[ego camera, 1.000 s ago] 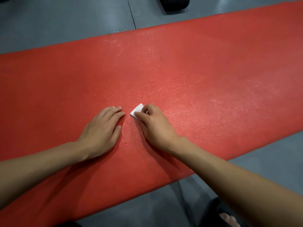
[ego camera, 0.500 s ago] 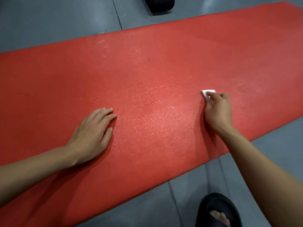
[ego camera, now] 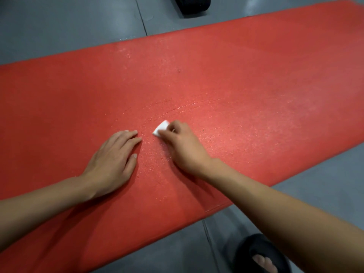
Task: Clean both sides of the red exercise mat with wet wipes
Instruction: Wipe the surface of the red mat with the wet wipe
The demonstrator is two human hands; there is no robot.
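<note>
The red exercise mat (ego camera: 246, 79) lies flat across the grey floor, with a wet, glistening patch and curved wipe streaks around its middle. My right hand (ego camera: 183, 148) grips a small folded white wet wipe (ego camera: 161, 127) and holds it down on the mat near the centre. Only a corner of the wipe shows beyond my fingers. My left hand (ego camera: 112, 160) rests flat on the mat just left of the wipe, fingers straight and together.
Grey floor (ego camera: 59, 26) with tile seams surrounds the mat. A black object (ego camera: 192, 3) sits beyond the mat's far edge. My foot in a black slipper (ego camera: 260, 255) stands on the floor by the mat's near edge, at the bottom right.
My right hand swept the wipe out to the right across the mat, then back to the left, beside my left hand. The left hand stayed pressed in place.
</note>
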